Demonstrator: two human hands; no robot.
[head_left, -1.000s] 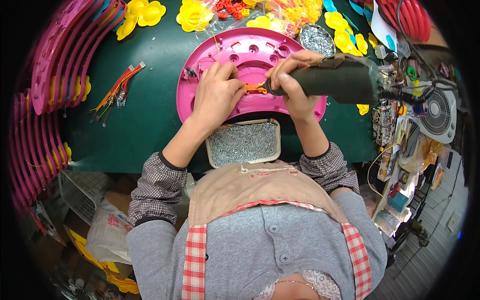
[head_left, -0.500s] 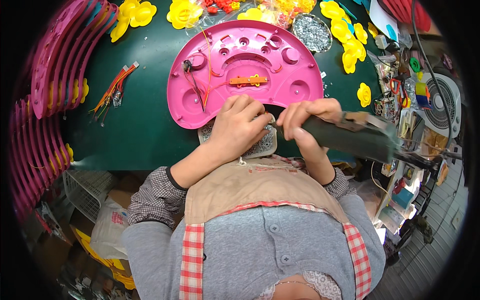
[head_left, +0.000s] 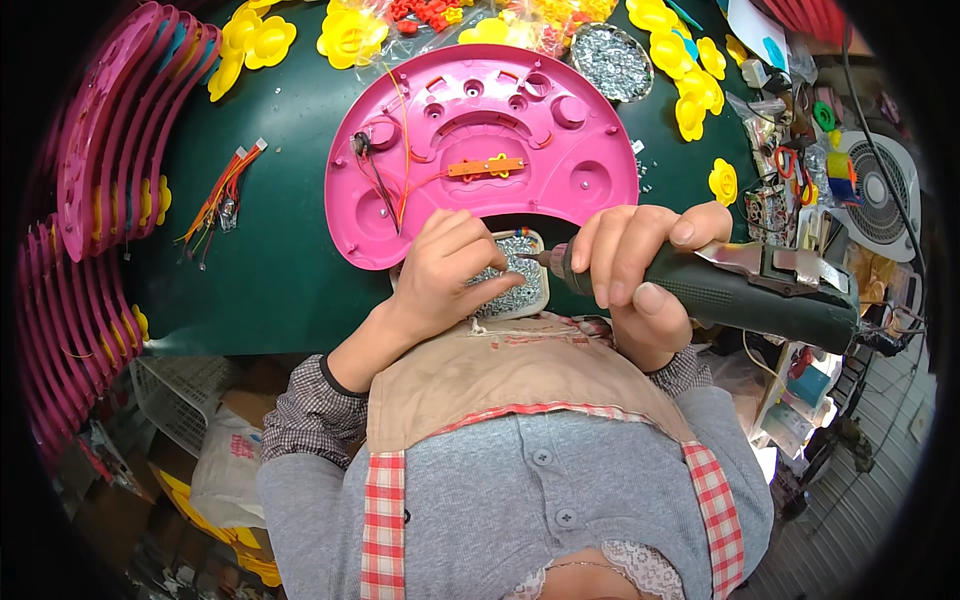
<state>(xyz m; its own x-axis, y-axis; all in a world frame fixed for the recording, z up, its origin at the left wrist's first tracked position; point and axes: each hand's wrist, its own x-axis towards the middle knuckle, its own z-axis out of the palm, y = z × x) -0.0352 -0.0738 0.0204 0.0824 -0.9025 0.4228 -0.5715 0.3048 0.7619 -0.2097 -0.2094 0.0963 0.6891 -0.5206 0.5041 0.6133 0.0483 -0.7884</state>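
Note:
My right hand point(head_left: 645, 265) is wrapped round a dark green electric screwdriver point(head_left: 765, 295), which lies nearly level with its bit pointing left. My left hand point(head_left: 445, 275) has its fingers curled, thumb and forefinger coming close to the bit's tip. Anything small between those fingers cannot be made out. Below both hands is a pale rectangular tub point(head_left: 543, 290) of small metal screws, partly covered by the left hand. Just beyond them a pink curved plastic shell point(head_left: 480, 205) lies with its hollow side up, carrying an orange strip point(head_left: 485, 167) and loose thin wires point(head_left: 403, 190).
Stacked pink shells point(head_left: 110, 150) rise at the left. A bundle of coloured wires point(head_left: 225, 195) lies on the green table point(head_left: 260, 290). Yellow flower-shaped parts point(head_left: 352, 35) and a round dish of screws point(head_left: 612, 62) sit along the back; a grey fan point(head_left: 880, 190) stands at right.
The screwdriver has drawn back right and slightly towards me, so its bit now shows. My left hand has shifted slightly left and down, uncovering more of the screw tub.

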